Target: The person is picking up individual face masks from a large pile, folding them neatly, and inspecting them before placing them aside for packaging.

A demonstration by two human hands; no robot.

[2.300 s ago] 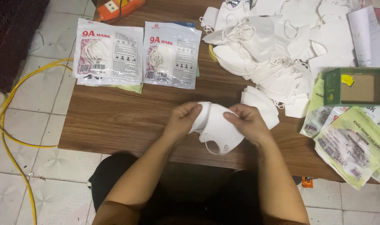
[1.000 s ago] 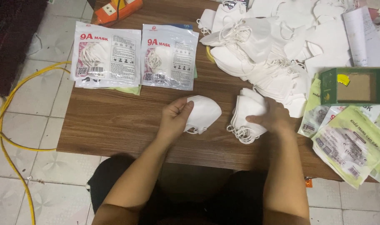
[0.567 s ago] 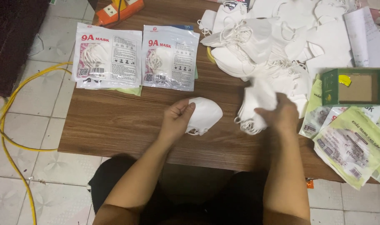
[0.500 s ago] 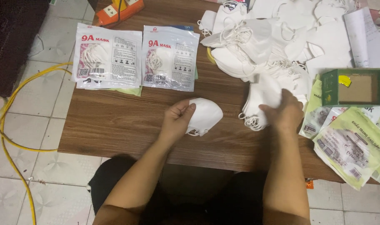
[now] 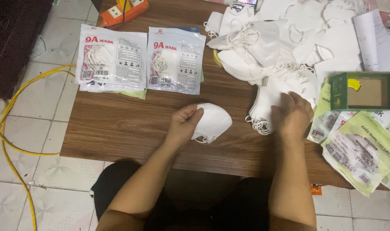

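Leftmost, two sealed packs (image 5: 111, 57) lie flat near the bench's (image 5: 118, 128) far-left corner, with bare wood open between them and the left hand (image 5: 184, 126), which pinches the left edge of a folded white mask (image 5: 214, 122) lying just to its right, a short way in from the near edge. Further right, past a clear strip of wood, the right hand (image 5: 293, 115) rests fingers curled on a stack of masks (image 5: 267, 107) at the foot of the big pile (image 5: 280, 47), with a green box (image 5: 366, 90) and wrappers (image 5: 361, 149) crowding the right end. Since two seconds ago the hands have parted: then both held the mask together, while half a second ago the right hand was already at the stack.
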